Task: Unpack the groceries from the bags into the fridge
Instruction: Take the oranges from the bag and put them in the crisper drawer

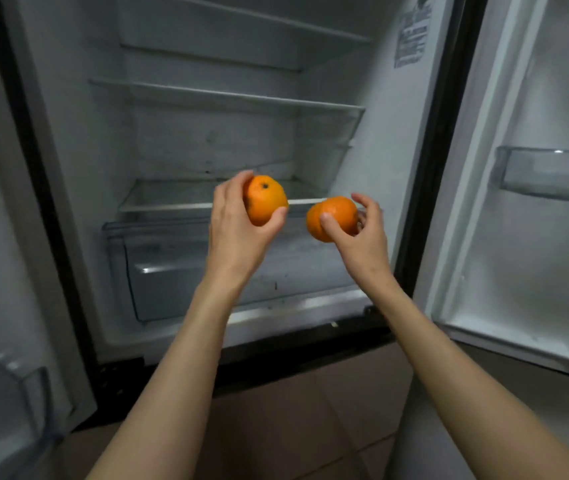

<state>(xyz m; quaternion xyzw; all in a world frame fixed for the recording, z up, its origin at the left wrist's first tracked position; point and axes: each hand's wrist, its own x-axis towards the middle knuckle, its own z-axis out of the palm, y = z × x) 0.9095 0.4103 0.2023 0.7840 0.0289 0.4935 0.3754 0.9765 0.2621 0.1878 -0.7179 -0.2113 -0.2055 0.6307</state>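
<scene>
Two round orange citrus fruits are held up in front of the open white fridge (pixel 79 188), level with its lowest glass shelf (pixel 172 199) and just above the clear plastic crisper drawer (pixel 158 271). The left hand (pixel 238 233) grips the left fruit (pixel 264 200), stem scar upward; the right hand (pixel 362 233) pinches the right fruit (pixel 333 216) between thumb and curled fingers. Both hands look about equally near that shelf, which lies straight ahead beyond them. The fruits' skin looks bright and lightly dimpled.
</scene>
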